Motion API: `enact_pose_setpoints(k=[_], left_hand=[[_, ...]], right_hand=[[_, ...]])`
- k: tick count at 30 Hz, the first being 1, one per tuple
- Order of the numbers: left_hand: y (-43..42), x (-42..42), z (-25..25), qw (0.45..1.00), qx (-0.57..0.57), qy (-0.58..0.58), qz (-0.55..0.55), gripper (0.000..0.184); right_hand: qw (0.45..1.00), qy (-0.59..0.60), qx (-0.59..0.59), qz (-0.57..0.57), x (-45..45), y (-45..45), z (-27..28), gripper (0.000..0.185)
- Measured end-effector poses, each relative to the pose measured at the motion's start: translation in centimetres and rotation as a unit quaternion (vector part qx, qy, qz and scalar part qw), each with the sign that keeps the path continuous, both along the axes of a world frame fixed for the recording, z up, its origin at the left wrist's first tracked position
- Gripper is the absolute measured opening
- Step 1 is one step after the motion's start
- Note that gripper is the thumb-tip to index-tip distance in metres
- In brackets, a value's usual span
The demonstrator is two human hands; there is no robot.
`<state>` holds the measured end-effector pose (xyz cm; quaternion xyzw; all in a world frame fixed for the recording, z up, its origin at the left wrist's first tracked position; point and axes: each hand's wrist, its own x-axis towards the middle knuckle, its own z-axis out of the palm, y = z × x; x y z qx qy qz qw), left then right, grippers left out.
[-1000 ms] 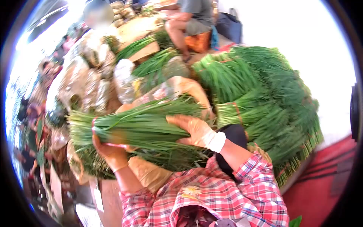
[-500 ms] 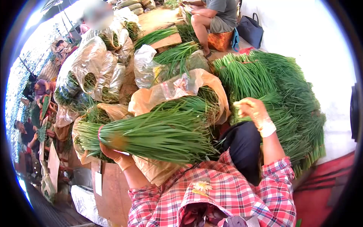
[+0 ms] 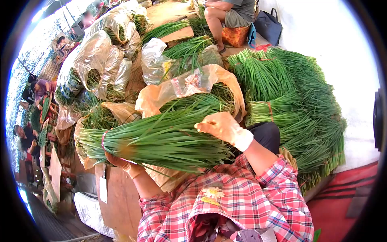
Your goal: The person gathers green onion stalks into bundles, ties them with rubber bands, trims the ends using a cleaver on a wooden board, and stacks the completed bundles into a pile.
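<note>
My left hand (image 3: pixel 125 164), in a pale orange glove, is closed round the underside of a thick bunch of garlic chives (image 3: pixel 161 139). The bunch lies sideways across my lap, pale cut stems to the left and green leaf tips to the right. A pinkish-red band (image 3: pixel 104 140) circles it near the stems. My right hand (image 3: pixel 221 128), gloved too, hovers over the leaves with its fingers curled together; whatever is in them, if anything, I cannot make out. Behind the bunch stands an orange plastic bag (image 3: pixel 147 99) with more chives inside.
Banded chives (image 3: pixel 298 109) are heaped on the right beside a white wall (image 3: pixel 330 44). Clear plastic bags (image 3: pixel 96 60) of greens fill the left. A seated person (image 3: pixel 231 16) is at the back near a dark bag (image 3: pixel 269 30). A brown board (image 3: pixel 117 205) stands at lower left.
My right hand has moved left and slightly down, from beside the heap to over the bunch's leaves. My left hand still holds the bunch, which has shifted slightly left.
</note>
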<state>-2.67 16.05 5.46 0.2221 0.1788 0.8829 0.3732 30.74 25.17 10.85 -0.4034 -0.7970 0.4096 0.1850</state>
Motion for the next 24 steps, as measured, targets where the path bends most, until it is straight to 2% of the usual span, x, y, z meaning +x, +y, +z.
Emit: enact_pose_setpoints(k=[1,3,5,6,7,10,12,15,16,17,18,19,20,21,22,23,24], left_hand=[[0.0,0.6,0.6,1.0,-0.001,0.0,0.001,0.062],[0.2,1.8,2.1,0.996,-0.054,0.053,0.049,0.057],[0.1,2.0,2.7,0.995,-0.056,0.053,0.055,0.056],[-0.1,2.0,2.8,0.995,-0.056,0.056,0.062,0.055],[-0.4,1.9,3.0,0.995,-0.058,0.055,0.065,0.055],[-1.2,1.2,2.9,0.995,-0.042,0.075,0.053,0.059],[-2.0,0.1,1.9,0.995,0.006,0.092,-0.028,0.064],[-3.0,-0.5,1.9,0.994,-0.032,0.103,0.021,0.065],[-3.2,-0.5,2.2,0.994,-0.032,0.101,0.024,0.065],[-3.4,-0.4,2.6,0.991,-0.054,0.103,0.072,0.069],[-3.6,-0.4,2.9,0.984,-0.076,0.106,0.12,0.073],[-4.0,-1.1,2.6,0.984,-0.078,0.107,0.12,0.073],[-4.6,-2.5,1.9,0.993,-0.012,0.098,0.06,0.068],[-5.3,-4.2,1.1,0.995,0.053,0.089,-0.001,0.064],[-5.6,-5.8,0.7,0.993,0.055,0.089,0.059,0.062],[-6.0,-7.0,-0.1,0.993,0.054,0.089,0.06,0.062],[-6.3,-7.3,-0.1,0.981,-0.002,0.098,0.166,0.062]], right_hand=[[0.999,-0.019,0.03,0.01,-1.2,0.2,-1.0,0.068],[0.996,-0.05,0.074,0.027,-3.8,-0.6,-1.6,0.051],[0.99,-0.027,0.139,0.017,-5.9,-1.2,-4.2,0.04],[0.983,-0.036,0.178,0.009,-6.3,-1.5,-4.1,0.028],[0.984,-0.036,0.176,0.013,-6.2,-1.5,-3.9,0.028],[0.957,-0.038,0.285,-0.034,-5.3,-0.8,-3.6,0.015],[0.955,-0.072,0.287,-0.005,-3.9,-0.5,-3.1,0.014],[0.949,-0.119,0.292,0.016,-1.4,-0.2,-2.4,0.016],[0.951,-0.16,0.263,0.031,-0.4,0.0,-2.6,0.014],[0.951,-0.2,0.232,0.045,0.6,0.3,-3.0,0.013],[0.921,-0.311,0.215,0.09,1.5,0.8,-4.6,0.012],[0.878,-0.417,0.194,0.134,2.2,1.4,-6.6,0.012],[0.842,-0.506,0.093,0.161,2.8,1.7,-7.8,0.015],[0.792,-0.58,-0.014,0.189,3.0,2.4,-9.7,0.026],[0.866,-0.466,0.01,0.182,4.2,2.3,-8.9,0.029],[0.922,-0.343,0.032,0.174,5.2,2.2,-8.1,0.032],[0.958,-0.237,0.094,0.134,5.1,2.7,-8.5,0.034]])
